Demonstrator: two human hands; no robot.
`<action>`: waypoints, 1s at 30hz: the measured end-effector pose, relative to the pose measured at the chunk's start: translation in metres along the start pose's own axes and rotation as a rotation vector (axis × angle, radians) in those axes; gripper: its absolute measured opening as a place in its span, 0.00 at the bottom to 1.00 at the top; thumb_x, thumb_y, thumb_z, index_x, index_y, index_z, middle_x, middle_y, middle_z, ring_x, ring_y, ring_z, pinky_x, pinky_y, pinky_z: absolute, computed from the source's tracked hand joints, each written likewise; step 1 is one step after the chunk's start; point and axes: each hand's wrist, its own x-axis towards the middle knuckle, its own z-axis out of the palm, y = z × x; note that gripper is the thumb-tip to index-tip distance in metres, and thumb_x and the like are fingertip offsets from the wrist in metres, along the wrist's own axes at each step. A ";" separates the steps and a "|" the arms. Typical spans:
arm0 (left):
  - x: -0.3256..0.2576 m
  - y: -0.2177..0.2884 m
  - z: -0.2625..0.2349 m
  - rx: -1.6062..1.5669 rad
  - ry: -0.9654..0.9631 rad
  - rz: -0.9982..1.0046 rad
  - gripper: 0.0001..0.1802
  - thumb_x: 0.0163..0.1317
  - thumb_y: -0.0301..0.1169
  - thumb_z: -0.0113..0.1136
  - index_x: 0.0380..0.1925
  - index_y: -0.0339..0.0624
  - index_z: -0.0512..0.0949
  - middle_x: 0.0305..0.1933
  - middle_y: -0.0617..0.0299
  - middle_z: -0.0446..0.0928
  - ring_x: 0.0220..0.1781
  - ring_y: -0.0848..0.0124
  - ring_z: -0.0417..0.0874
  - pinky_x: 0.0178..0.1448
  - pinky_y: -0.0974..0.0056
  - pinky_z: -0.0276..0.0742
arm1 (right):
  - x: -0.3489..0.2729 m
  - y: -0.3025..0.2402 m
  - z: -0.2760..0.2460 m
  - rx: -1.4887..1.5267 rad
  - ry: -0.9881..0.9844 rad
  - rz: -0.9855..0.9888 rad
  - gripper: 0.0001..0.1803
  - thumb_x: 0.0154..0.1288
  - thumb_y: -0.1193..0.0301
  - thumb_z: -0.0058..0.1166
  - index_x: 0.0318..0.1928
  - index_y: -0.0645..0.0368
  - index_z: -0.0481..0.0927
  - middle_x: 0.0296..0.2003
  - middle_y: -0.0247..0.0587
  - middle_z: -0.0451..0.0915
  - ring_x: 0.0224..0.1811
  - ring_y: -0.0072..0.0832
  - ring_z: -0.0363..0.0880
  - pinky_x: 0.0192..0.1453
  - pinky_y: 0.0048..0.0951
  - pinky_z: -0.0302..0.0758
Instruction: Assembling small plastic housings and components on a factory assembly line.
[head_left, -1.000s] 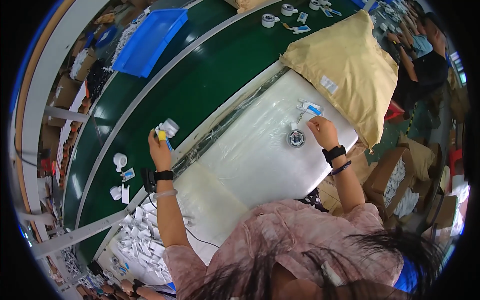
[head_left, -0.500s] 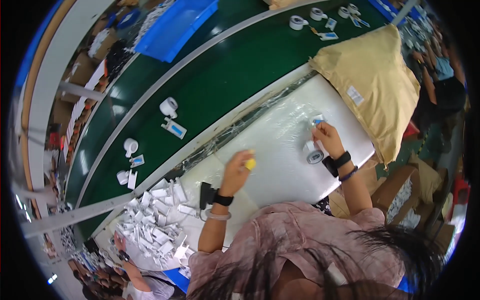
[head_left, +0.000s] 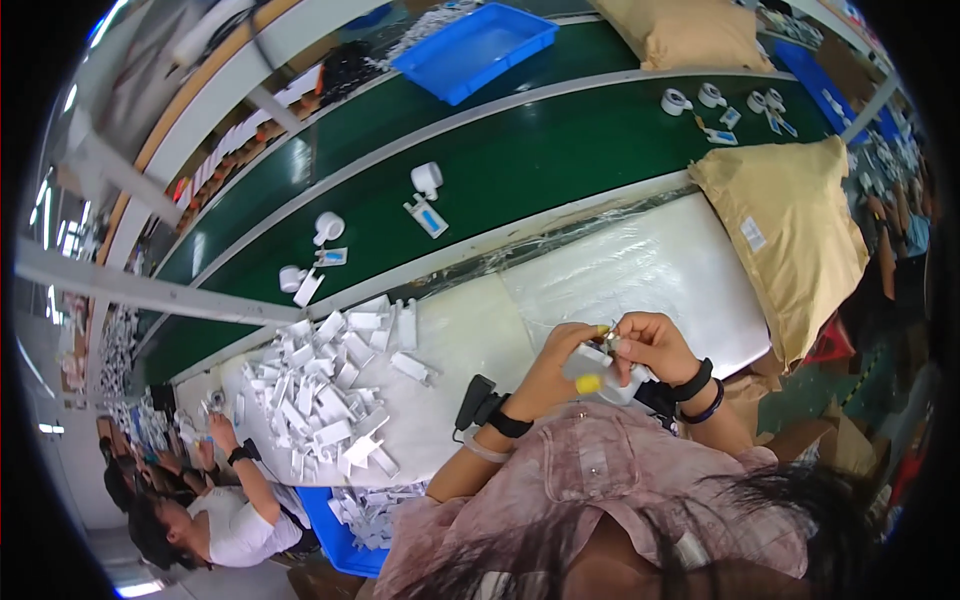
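Both my hands meet close to my chest over the white table (head_left: 640, 270). My left hand (head_left: 558, 362) grips a small white part (head_left: 588, 356), with a yellow fingertip cover showing below it. My right hand (head_left: 650, 345) pinches the same white part from the right, and a roll of clear tape (head_left: 622, 388) sits under its palm. A black band is on each wrist. What lies between the fingers is too small to make out.
A heap of small white packets (head_left: 330, 390) covers the table's left. Tape rolls and packets (head_left: 425, 195) ride the green conveyor belt (head_left: 560, 150). A tan sack (head_left: 790, 220) lies at right, a blue bin (head_left: 475, 45) beyond. Another person (head_left: 215, 500) works at lower left.
My left hand came back from the conveyor to my chest and joined the right hand. The right hand left the table's far side, bringing the tape roll with it.
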 end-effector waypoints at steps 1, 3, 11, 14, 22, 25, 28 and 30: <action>-0.005 0.008 0.004 0.010 0.015 0.004 0.37 0.53 0.35 0.71 0.64 0.43 0.67 0.57 0.55 0.71 0.60 0.59 0.72 0.66 0.58 0.64 | 0.000 0.002 0.001 0.003 0.006 -0.003 0.06 0.69 0.73 0.54 0.38 0.65 0.75 0.26 0.40 0.79 0.23 0.26 0.82 0.30 0.25 0.78; -0.019 0.021 0.014 -0.275 0.051 -0.202 0.44 0.50 0.37 0.74 0.67 0.44 0.63 0.55 0.56 0.71 0.56 0.65 0.72 0.64 0.61 0.65 | 0.000 0.005 0.009 0.013 -0.016 -0.013 0.07 0.69 0.72 0.55 0.38 0.65 0.75 0.26 0.41 0.80 0.22 0.27 0.82 0.30 0.25 0.79; -0.036 0.033 -0.001 -0.477 0.291 -0.183 0.37 0.53 0.21 0.69 0.61 0.41 0.62 0.48 0.65 0.74 0.48 0.76 0.72 0.55 0.68 0.69 | -0.007 -0.001 0.021 -0.165 -0.186 0.104 0.07 0.68 0.72 0.56 0.41 0.63 0.79 0.29 0.35 0.80 0.26 0.20 0.79 0.34 0.20 0.74; -0.042 0.042 -0.017 -0.413 0.245 -0.207 0.29 0.56 0.22 0.66 0.57 0.38 0.66 0.47 0.62 0.75 0.49 0.75 0.75 0.54 0.68 0.71 | -0.009 -0.011 0.030 -0.686 -0.243 -0.094 0.09 0.65 0.75 0.57 0.45 0.59 0.82 0.30 0.36 0.80 0.29 0.25 0.80 0.34 0.26 0.74; -0.041 0.031 -0.011 -0.359 0.368 -0.378 0.20 0.68 0.25 0.53 0.60 0.37 0.70 0.45 0.59 0.78 0.39 0.77 0.78 0.48 0.72 0.74 | 0.009 0.012 0.045 -1.395 0.288 -0.778 0.11 0.53 0.83 0.62 0.37 0.57 0.82 0.31 0.40 0.79 0.37 0.38 0.78 0.41 0.36 0.74; -0.037 0.029 -0.007 -0.513 0.415 -0.381 0.18 0.72 0.31 0.48 0.59 0.37 0.69 0.44 0.58 0.78 0.38 0.72 0.81 0.44 0.68 0.77 | 0.015 0.016 0.046 -1.337 0.375 -0.890 0.12 0.50 0.84 0.63 0.36 0.58 0.80 0.32 0.39 0.80 0.37 0.39 0.77 0.43 0.36 0.74; -0.030 0.037 -0.010 -0.690 0.451 -0.472 0.17 0.73 0.33 0.47 0.58 0.38 0.68 0.39 0.59 0.78 0.31 0.71 0.80 0.35 0.68 0.77 | 0.021 0.018 0.045 -1.273 0.406 -0.933 0.13 0.50 0.85 0.64 0.36 0.59 0.79 0.33 0.39 0.80 0.38 0.39 0.77 0.45 0.35 0.74; -0.024 0.044 -0.011 -0.719 0.372 -0.510 0.17 0.71 0.31 0.47 0.57 0.37 0.67 0.38 0.60 0.76 0.27 0.72 0.78 0.29 0.68 0.75 | 0.022 0.018 0.045 -1.235 0.429 -0.937 0.13 0.50 0.85 0.63 0.36 0.59 0.79 0.33 0.39 0.81 0.38 0.39 0.77 0.45 0.35 0.75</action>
